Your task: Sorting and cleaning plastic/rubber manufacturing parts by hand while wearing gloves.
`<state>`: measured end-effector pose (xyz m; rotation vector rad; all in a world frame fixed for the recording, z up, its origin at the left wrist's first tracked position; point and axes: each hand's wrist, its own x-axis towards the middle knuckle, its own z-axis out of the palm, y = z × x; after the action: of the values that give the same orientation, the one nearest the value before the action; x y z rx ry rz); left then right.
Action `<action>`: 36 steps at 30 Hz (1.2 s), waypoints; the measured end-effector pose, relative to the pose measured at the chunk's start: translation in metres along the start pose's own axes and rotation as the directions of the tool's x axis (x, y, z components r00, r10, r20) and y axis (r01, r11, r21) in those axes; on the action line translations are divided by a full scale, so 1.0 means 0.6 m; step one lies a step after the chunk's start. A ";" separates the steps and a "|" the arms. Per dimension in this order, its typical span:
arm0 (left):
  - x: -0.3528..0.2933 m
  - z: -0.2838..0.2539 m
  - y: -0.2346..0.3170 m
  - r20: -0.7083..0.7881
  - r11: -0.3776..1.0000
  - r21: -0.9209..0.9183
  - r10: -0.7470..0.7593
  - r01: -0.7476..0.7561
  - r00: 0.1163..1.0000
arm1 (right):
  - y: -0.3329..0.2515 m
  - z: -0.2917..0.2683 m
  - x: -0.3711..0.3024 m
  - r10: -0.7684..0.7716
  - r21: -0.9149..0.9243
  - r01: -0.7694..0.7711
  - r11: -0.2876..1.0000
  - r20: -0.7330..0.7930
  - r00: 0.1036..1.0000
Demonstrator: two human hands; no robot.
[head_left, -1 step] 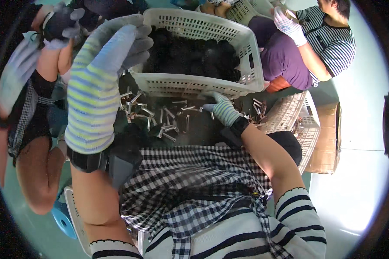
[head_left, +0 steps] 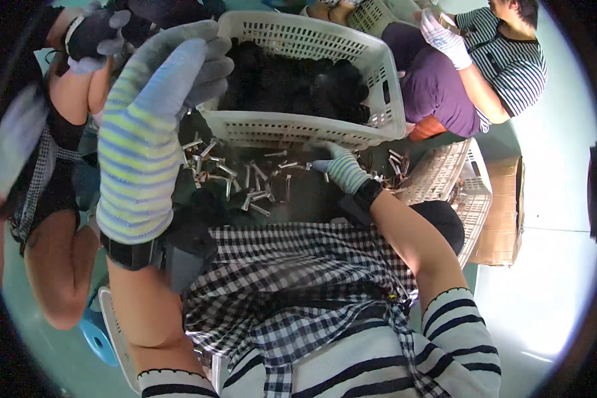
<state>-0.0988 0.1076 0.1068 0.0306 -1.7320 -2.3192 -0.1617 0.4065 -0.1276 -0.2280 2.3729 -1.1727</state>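
Left hand shifts slightly, right hand stays among the metal pieces

We see little change from the picture just before. Our left hand (head_left: 149,129), raised close to the camera, sits slightly further left and lower. At the far left, a co-worker's gloved hand (head_left: 18,132) is lower and more blurred. Our right hand (head_left: 345,170) keeps nearly the same place, and the loose metal pieces (head_left: 288,189) lie much as they did. For the work in hand, we judge that this alters little: the pieces near the right hand look undisturbed.

The pieces are scattered on the dark work surface (head_left: 312,207), between us and the white basket (head_left: 292,125) with black items (head_left: 298,86) inside. Their long axes do not agree. A small piece (head_left: 288,165) just left of the right thumb lies roughly left to right; a longer one below it runs toward and away from us. In the cluster further left, several slant. We cannot tell front end from back at this size.

The left fingers are bent and close together, the thumb alongside them; we see nothing in their grip, but the palm is hidden. The right thumb stands slightly apart from its fingers, near the basket's wall; whether they pinch anything, we cannot tell.
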 end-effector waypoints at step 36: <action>0.061 0.113 0.003 0.008 0.937 0.326 -0.138 0.128 0.990 | -0.166 -0.241 0.036 -0.136 -0.036 0.182 0.983 0.529 0.838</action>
<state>-0.1449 0.1636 0.1330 0.1771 -2.1727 -2.1030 -0.2572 0.4392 0.0178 -0.6962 1.9391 -0.9262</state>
